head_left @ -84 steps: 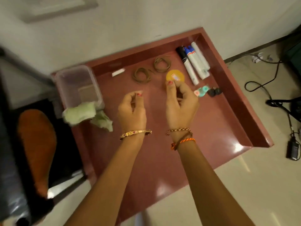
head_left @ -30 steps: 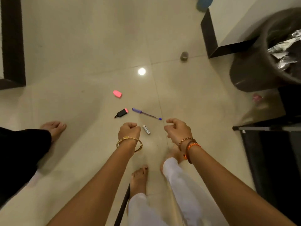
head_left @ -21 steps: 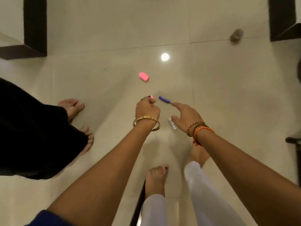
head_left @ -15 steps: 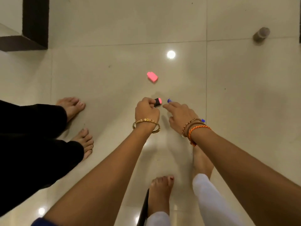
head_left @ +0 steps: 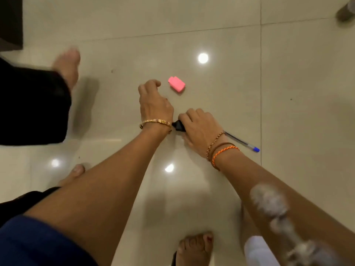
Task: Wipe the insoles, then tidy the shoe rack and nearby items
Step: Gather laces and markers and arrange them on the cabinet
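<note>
Right hand grips the black highlighter and blue pen low over the tiled floor; left hand, fingers loosely curled, hovers beside the pink cap.

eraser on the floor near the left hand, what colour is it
Pink. The eraser shows clearly in the head view, lying on the floor tile.
</note>
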